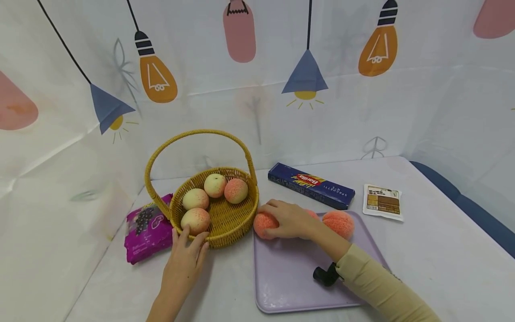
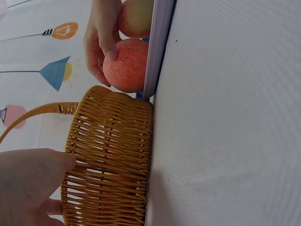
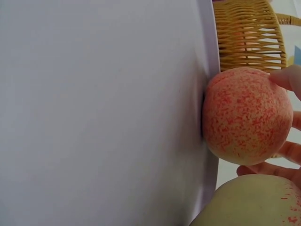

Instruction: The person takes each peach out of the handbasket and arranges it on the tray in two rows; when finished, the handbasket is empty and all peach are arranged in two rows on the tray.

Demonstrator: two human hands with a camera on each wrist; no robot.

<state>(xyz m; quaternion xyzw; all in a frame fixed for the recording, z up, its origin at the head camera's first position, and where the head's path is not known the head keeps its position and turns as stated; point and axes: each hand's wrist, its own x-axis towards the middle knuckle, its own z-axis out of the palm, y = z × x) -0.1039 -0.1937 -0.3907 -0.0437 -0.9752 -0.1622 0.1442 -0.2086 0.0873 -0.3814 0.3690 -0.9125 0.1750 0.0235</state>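
Note:
My right hand (image 1: 287,219) grips a reddish peach (image 1: 265,225) at the far left corner of the lilac tray (image 1: 289,286). In the right wrist view, the thumb and fingers curl round this peach (image 3: 247,115), which sits low against the tray's rim. My left hand (image 1: 183,261) holds the near rim of a yellow wicker basket (image 1: 231,219). The left wrist view has its thumb (image 2: 66,161) on the rim, the other fingers partly hidden. Several pale, red-blushed peaches (image 1: 196,199) lie inside the basket. Another peach (image 1: 339,224) is on the tray; one more is mostly hidden behind my right hand.
A purple packet (image 1: 146,232) with a grape picture lies left of the basket, partly under it. Behind the tray is a blue spaghetti box (image 1: 311,185). A small white-and-brown packet (image 1: 382,202) lies to the right. A printed curtain (image 1: 257,112) hangs behind the table.

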